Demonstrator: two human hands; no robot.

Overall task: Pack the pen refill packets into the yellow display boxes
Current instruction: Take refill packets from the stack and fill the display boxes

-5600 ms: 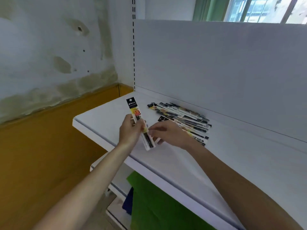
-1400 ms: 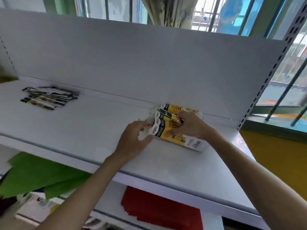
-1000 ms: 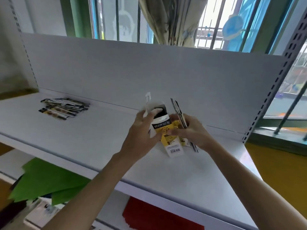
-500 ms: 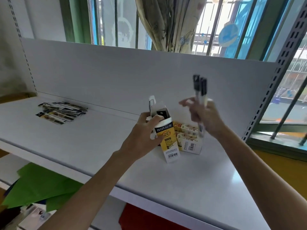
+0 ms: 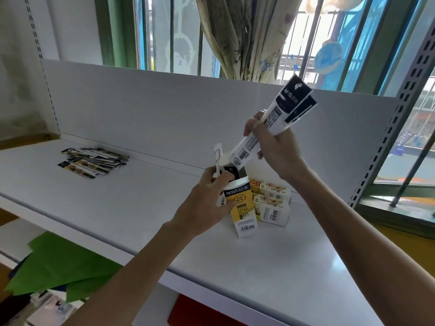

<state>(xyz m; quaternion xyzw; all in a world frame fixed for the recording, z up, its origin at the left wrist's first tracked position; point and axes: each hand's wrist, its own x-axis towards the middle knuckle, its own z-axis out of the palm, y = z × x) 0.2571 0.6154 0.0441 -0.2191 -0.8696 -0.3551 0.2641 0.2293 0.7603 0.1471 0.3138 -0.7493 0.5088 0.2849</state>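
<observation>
Two refill packets point(image 5: 276, 116), right fingers point(image 5: 254, 128) pinching, slant down-left into box point(image 5: 243, 206) left fingers point(image 5: 220, 182) grip

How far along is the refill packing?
Done: unclear; two yellow cardboard boxes lie stacked on the white metal shelf, contents hidden. In hand: left hand holds an open yellow display box upright; right hand grips black-and-white refill packets, lower end at its mouth. Left: the loose pile of packets further left.

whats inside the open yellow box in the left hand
A dark packet top shows in the mouth of the box; the packets in the right hand reach that mouth. The box walls and left hand hide how many are inside.
</observation>
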